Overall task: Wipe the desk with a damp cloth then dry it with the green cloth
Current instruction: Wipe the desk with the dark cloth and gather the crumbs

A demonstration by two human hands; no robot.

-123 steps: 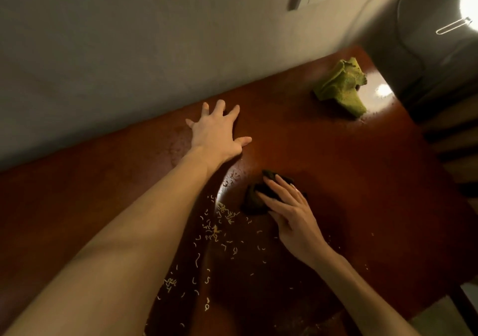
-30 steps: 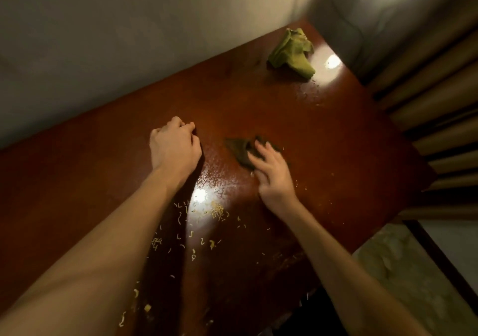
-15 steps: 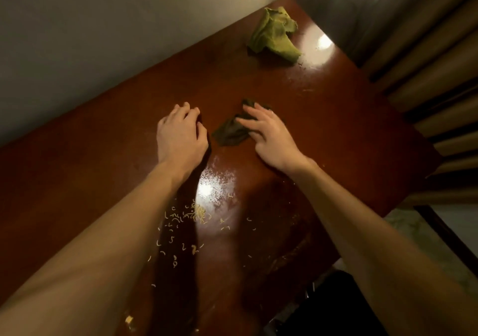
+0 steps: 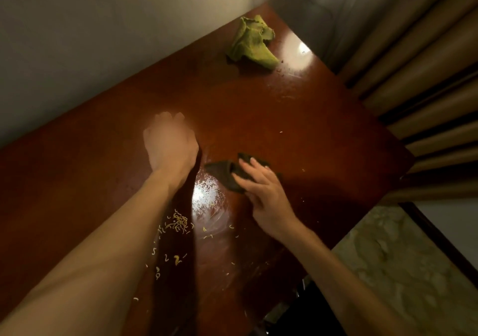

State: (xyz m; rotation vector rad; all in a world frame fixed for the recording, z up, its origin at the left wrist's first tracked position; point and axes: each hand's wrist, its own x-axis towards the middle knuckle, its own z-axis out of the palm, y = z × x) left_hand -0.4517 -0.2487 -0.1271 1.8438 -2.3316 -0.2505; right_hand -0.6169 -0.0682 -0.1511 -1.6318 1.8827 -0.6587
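Observation:
A dark damp cloth [image 4: 225,173] lies crumpled on the reddish-brown desk [image 4: 297,118], near its middle. My right hand [image 4: 263,193] presses flat on the cloth's right part, fingers spread over it. Left of the cloth, my left hand [image 4: 169,143] rests on the desk, blurred, its fingers curled under with nothing in it. A green cloth [image 4: 252,43] sits bunched up at the far corner of the desk, away from both hands. A wet sheen shows on the wood just below the dark cloth.
Several small pale crumbs [image 4: 177,223] are scattered on the desk between my forearms. A grey wall [image 4: 103,38] runs along the desk's far side. Curtain folds [image 4: 426,90] hang at the right. Pale floor [image 4: 403,263] shows past the desk's right edge.
My right hand slid the dark cloth back toward me and to the right. My left hand stayed in place with its fingers curled. The view shifted.

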